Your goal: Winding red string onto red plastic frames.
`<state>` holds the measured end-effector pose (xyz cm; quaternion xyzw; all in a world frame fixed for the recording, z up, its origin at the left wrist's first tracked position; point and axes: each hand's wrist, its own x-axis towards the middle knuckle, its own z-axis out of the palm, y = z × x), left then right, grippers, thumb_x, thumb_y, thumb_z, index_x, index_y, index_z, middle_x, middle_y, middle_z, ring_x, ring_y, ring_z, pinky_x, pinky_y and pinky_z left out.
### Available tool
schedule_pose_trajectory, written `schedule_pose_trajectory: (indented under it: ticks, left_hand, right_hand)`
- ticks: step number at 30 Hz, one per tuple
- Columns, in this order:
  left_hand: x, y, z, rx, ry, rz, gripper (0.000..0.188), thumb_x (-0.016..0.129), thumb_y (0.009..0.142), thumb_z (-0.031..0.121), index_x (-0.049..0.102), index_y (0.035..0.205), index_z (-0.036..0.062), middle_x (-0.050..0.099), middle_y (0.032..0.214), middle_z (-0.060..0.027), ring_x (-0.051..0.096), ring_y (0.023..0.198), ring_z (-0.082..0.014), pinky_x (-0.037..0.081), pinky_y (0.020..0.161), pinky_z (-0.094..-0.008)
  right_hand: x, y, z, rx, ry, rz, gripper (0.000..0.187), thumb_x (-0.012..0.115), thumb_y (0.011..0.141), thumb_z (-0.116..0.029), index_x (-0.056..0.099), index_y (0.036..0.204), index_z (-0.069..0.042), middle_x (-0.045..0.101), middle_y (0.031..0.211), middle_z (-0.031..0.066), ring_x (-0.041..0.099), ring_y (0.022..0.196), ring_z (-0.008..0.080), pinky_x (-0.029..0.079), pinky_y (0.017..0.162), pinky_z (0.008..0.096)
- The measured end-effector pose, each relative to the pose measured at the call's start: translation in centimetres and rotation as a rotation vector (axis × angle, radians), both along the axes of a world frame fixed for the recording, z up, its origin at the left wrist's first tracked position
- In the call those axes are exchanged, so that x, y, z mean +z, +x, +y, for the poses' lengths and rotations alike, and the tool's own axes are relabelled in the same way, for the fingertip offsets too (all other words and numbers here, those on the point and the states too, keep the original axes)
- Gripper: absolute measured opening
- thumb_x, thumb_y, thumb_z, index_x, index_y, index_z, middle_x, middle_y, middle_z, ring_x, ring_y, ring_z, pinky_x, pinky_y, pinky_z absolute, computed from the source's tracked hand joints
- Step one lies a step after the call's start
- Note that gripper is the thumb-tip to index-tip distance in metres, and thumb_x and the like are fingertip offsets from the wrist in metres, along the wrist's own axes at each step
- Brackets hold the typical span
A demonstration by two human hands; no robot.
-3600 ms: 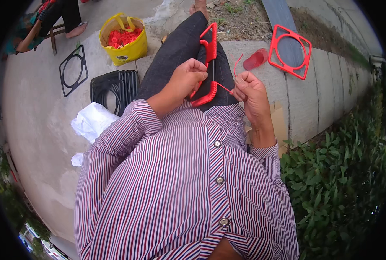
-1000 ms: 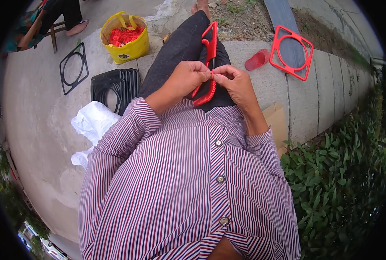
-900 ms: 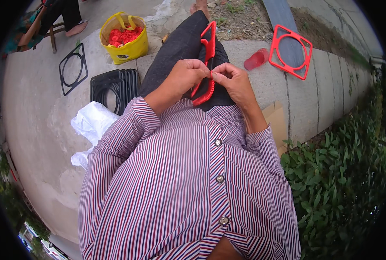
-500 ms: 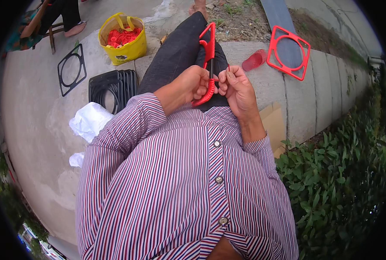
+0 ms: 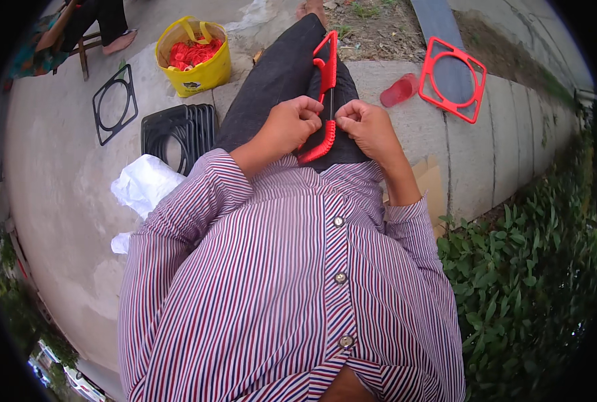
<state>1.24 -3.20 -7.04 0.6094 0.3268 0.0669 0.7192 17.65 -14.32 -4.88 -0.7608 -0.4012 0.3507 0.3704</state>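
A red plastic frame point(image 5: 328, 63) stands edge-on between my thighs, its upper end at my knees and its ribbed lower end toward my belly. A thin dark strip or cord runs along its middle, between my hands. My left hand point(image 5: 288, 127) is closed in a pinch at the frame's left side, fingertips close to or on the middle part. On the other side my right hand point(image 5: 369, 130) also pinches, thumb against forefinger, right beside the strip. What lies between the fingertips of either hand is too small to make out.
At my left lie a stack of black frames point(image 5: 201, 127), a single black frame point(image 5: 129, 100) and a white bag point(image 5: 141, 184). A yellow bag point(image 5: 211, 77) holds red pieces. To the right are a red slipper point(image 5: 400, 90), another red frame point(image 5: 476, 100) and bushes point(image 5: 513, 288). Another person's foot point(image 5: 119, 42) shows far left.
My left hand has loosened from around the frame and risen to a pinch at its middle. My right hand has turned inward and lowered its fingertips; the thin piece upright in it no longer shows.
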Motion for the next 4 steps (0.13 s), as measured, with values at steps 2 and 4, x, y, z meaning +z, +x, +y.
schedule_pose_trajectory:
  ticks: [2,4]
  left_hand:
    - [-0.34,-0.04,-0.01,-0.041,0.186,-0.048,0.035,0.058,0.086,0.0,0.053,0.12,-0.0011,0.066,0.09,-0.0068,0.059,0.061,-0.0096,0.049,0.057,-0.0216]
    - [0.08,0.23,0.15,-0.17,0.302,0.098,0.038,0.059,0.087,0.003,0.054,0.125,0.0044,0.068,0.095,-0.0095,0.064,0.079,-0.011,0.051,0.069,-0.0194]
  right_hand:
    - [0.27,0.14,0.11,0.058,-0.03,0.272,0.01,0.065,0.08,-0.01,0.068,0.088,-0.005,0.068,0.076,0.0027,0.062,0.067,0.0134,0.05,0.062,0.0268]
    - [-0.12,0.31,0.38,0.064,-0.034,0.347,0.011,0.065,0.081,-0.012,0.069,0.091,-0.008,0.071,0.084,0.0045,0.064,0.068,0.02,0.051,0.066,0.0292]
